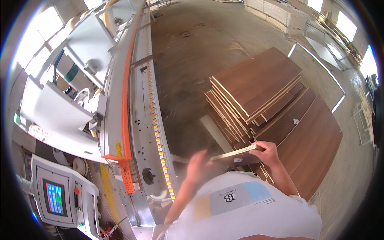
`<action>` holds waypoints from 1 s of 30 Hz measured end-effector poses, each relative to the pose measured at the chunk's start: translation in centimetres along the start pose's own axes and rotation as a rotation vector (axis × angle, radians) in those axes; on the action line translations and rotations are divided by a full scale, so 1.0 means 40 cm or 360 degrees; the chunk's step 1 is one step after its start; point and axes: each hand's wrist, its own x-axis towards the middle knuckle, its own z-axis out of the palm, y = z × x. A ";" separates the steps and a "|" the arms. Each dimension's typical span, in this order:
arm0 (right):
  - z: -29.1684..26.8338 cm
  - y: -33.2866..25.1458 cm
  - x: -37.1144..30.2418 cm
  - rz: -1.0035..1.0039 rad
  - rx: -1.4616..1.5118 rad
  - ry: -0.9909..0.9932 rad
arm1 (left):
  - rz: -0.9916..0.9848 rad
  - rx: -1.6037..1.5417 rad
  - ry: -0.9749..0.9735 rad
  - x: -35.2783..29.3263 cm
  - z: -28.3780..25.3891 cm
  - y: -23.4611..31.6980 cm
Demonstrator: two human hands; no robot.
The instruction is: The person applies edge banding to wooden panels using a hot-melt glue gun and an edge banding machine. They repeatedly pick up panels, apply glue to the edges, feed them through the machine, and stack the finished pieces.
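Observation:
A brown wood-grain board (236, 153) with pale raw edges is held in front of my body, a small white label on its face. My right hand (267, 153) is closed round the board's right end. Near its left end is my left hand (197, 165), smeared by motion; whether it touches the board I cannot tell. Just beyond, to the right, rises a stack of similar brown boards (256, 82), unevenly layered. Larger brown panels (314, 138) lie beside the stack, and one carries a white label.
On my left runs a long machine with an orange rail (127, 80) and a row of yellow-and-white rollers (157, 136). Its control panel (56, 196) with a lit screen stands at lower left. A white frame (320, 66) lies on the floor at right; pale stacked sheets (276, 18) stand far back.

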 end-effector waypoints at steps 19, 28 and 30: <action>0.315 0.008 0.175 -0.1015 -0.0748 -0.0243 | -0.1265 -0.0372 0.0415 -0.235 -0.021 0.023; 0.363 0.065 0.248 -0.0718 -0.1043 -0.0830 | -0.1576 -0.0308 0.0909 -0.330 -0.042 -0.057; 0.433 -0.078 0.258 -0.0863 -0.0816 -0.0703 | -0.1553 -0.0241 0.0942 -0.340 -0.036 -0.068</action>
